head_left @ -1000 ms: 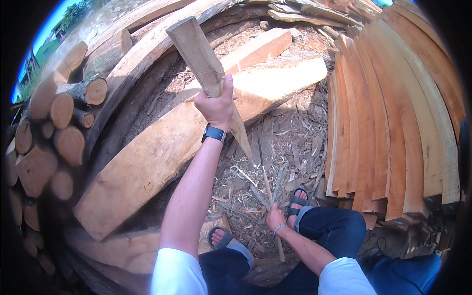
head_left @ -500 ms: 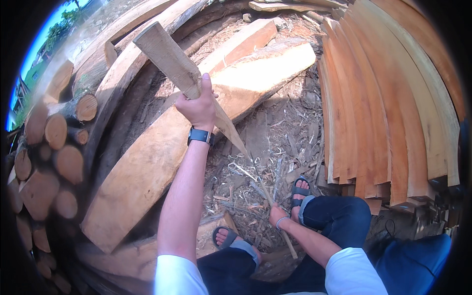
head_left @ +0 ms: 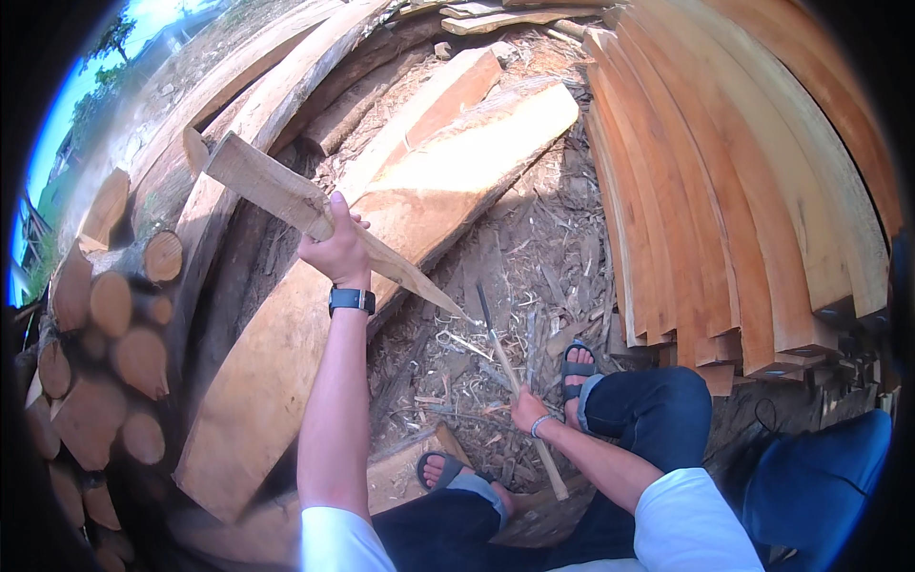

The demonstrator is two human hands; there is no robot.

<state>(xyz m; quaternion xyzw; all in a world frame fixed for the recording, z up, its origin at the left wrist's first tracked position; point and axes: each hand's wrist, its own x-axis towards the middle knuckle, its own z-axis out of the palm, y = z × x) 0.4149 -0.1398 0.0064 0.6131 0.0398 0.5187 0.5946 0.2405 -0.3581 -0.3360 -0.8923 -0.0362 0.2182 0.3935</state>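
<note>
My left hand (head_left: 335,246), with a watch on the wrist, is closed round the narrow neck of a rough wooden piece (head_left: 267,186). Its wide flat end points up and left, and its other end tapers to a point low on the right. In my right hand (head_left: 527,410) is a long-handled knife (head_left: 503,358) with a pale wooden shaft and a thin dark blade. The blade stands up just right of the wooden point, a small gap between them. The shaft's butt reaches down between my legs.
A thick sawn slab (head_left: 286,329) lies diagonally under my left arm. Stacked planks (head_left: 686,210) fill the right side, and cut logs (head_left: 91,419) are piled at left. Wood shavings (head_left: 467,367) litter the ground around my sandalled feet (head_left: 577,372).
My left hand and the wooden piece have swung left and down, the piece lying flatter. The knife blade, earlier in line with the wooden point, now stands more upright and apart from it.
</note>
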